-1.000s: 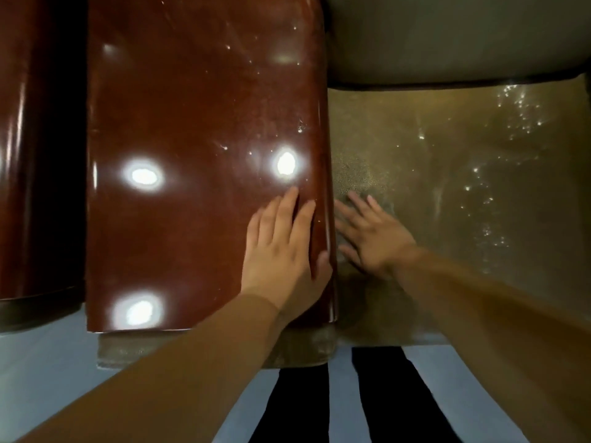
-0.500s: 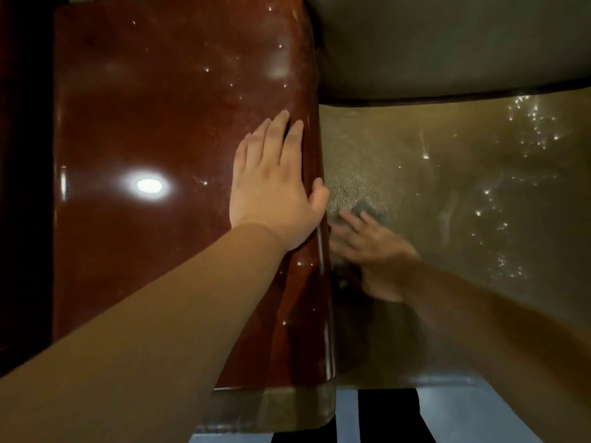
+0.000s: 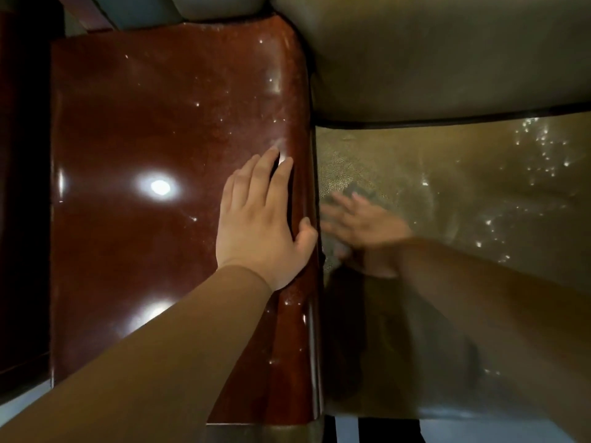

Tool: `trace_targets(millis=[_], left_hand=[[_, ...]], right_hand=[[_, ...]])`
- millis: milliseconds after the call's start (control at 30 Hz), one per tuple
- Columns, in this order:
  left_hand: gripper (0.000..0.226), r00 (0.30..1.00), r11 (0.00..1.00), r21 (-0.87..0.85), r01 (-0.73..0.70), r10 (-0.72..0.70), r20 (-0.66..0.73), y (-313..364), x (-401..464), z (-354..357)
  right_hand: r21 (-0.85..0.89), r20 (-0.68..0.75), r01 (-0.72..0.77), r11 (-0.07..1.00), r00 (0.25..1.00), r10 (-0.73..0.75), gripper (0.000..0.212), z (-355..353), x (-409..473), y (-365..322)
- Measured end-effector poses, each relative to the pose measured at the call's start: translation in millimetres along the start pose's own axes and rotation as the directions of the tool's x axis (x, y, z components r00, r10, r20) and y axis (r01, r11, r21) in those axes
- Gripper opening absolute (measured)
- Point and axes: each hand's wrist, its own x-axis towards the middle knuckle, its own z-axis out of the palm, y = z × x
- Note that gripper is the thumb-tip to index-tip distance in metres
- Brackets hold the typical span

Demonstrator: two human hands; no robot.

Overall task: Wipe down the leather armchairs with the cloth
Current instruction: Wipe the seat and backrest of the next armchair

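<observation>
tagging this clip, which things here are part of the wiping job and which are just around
Part of the job:
- right hand, blurred, on the seat
- dark cloth showing past its fingers
- olive leather seat cushion
- glossy brown armrest
- left hand, flat on the armrest

Just around:
- pale floor
- dark furniture at far left

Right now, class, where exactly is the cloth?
In the head view, the dark cloth lies right of centre on the olive seat cushion, peeking from under the blurred right hand, beside the glossy brown armrest.
</observation>
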Motion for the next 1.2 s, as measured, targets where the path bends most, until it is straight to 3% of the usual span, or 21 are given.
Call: trace_targets(millis=[100,167,300,433,500,567,633,700,767,833,900,933,967,1033,1067,1100,1133,1200], left_hand=[[0.084,1.0,1.0,0.0,0.003,-0.003,-0.007,-1,1,0],[0.084,1.0,1.0,0.001,0.002,-0.002,-0.005,-1,1,1],[0.083,1.0,1.0,0.0,0.007,-0.007,0.007,0,-1,1],[0.083,1.0,1.0,-0.014,0.001,-0.001,-0.007,0,1,0],[0.083,1.0,1.0,-0.022,0.001,-0.001,-0.017,0,1,1],[0.083,1.0,1.0,-0.027,0.0,-0.001,-0.031,0,1,2],[0.084,1.0,0.999,-0.033,0.0,-0.001,-0.031,0,1,2],[0.084,1.0,0.999,-0.031,0.012,-0.012,-0.004,-1,1,1],[0.082,1.0,1.0,-0.012,0.021,-0.021,0.012,1,-2,-2],[0.075,1.0,0.999,0.022,0.028,-0.028,0.006,7,-1,-4],[0.063,0.998,0.999,0.041,0.033,-0.03,-0.051,11,18,-8],[0.059,0.997,0.999,0.035,0.03,-0.027,-0.075,11,35,-11],[0.06,0.997,0.999,0.024,0.024,-0.022,-0.078,10,52,-14],[0.071,0.999,1.0,0.011,0.002,-0.001,-0.047,4,83,-15],[0.077,1.0,1.0,0.017,-0.02,0.021,-0.02,1,92,-12],[0.081,0.999,0.999,0.026,-0.04,0.04,0.001,-2,97,-9],[0.083,0.999,0.998,0.032,-0.053,0.053,0.005,-4,98,-5],[0.085,0.998,0.998,0.031,-0.063,0.063,-0.012,-6,97,-2]], right_hand=[[0.162,-0.058,-0.402,0.901,0.908,0.415,0.074,-26,41,29],[0.218,-0.06,-0.508,0.833,0.845,0.531,0.073,-26,46,13],[0.11,-0.025,-0.328,0.938,0.943,0.333,0.07,-3,6,-39],[0.06,0.052,-0.103,0.993,0.994,0.1,0.071,-11,12,3],[0.115,-0.009,-0.22,0.969,0.975,0.222,0.072,-25,36,37],[0.22,-0.019,-0.444,0.869,0.889,0.458,0.072,-39,55,51],[0.251,-0.027,-0.562,0.788,0.81,0.586,0.069,-37,59,28],[0.194,-0.046,-0.511,0.837,0.848,0.528,0.068,-24,38,-17],[0.15,-0.012,-0.329,0.932,0.942,0.334,0.067,-12,0,-53],[0.202,0.032,-0.166,0.965,0.986,0.163,0.066,-15,-27,-51],[0.187,0.079,-0.154,0.97,0.987,0.142,0.068,-21,-27,-14],[0.175,0.051,-0.213,0.961,0.977,0.207,0.067,-24,-20,6],[0.18,0.011,-0.335,0.925,0.941,0.338,0.067,-28,-10,25],[0.275,0.018,-0.62,0.735,0.768,0.641,0.07,-36,11,47],[0.329,0.045,-0.706,0.628,0.675,0.736,0.07,-39,26,45],[0.342,0.045,-0.738,0.581,0.631,0.775,0.07,-41,41,35],[0.325,0.02,-0.72,0.613,0.653,0.757,0.07,-44,54,20],[0.239,-0.024,-0.525,0.817,0.838,0.545,0.075,-42,68,-4]])
